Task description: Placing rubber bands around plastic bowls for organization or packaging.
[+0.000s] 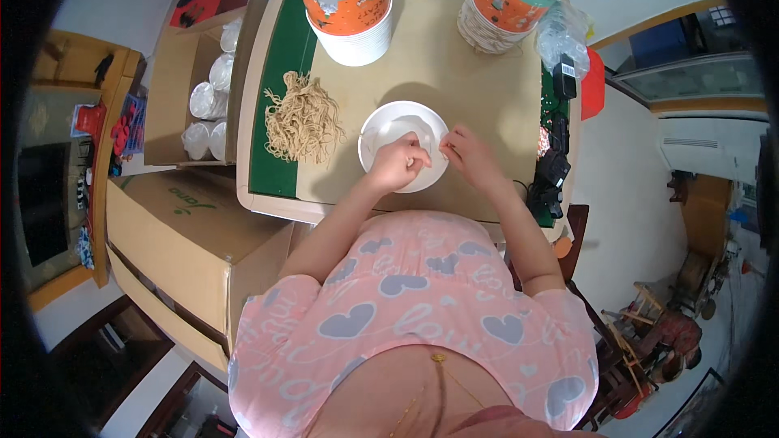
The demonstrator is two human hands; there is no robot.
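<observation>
A round white paper tub [389, 126] stands with its mouth up near the table's front edge. My left hand [393, 165] reaches over its near rim, fingers curled inward above the inside; something small and pale shows at the fingertips. At the right rim, my right hand [471, 156] is closed in a pinch, and what lies between its fingers is too small to make out. To the left of the tub lies a loose heap of beige cords [304, 120].
Nested stacks of orange-and-green tubs, one at the back left [349, 8] and one at the back right [511, 0], stand on the table. Black adapters [553, 169] line the right edge. Left of the table are an open carton [187, 73] of wrapped white rolls and a large cardboard box [182, 227].
</observation>
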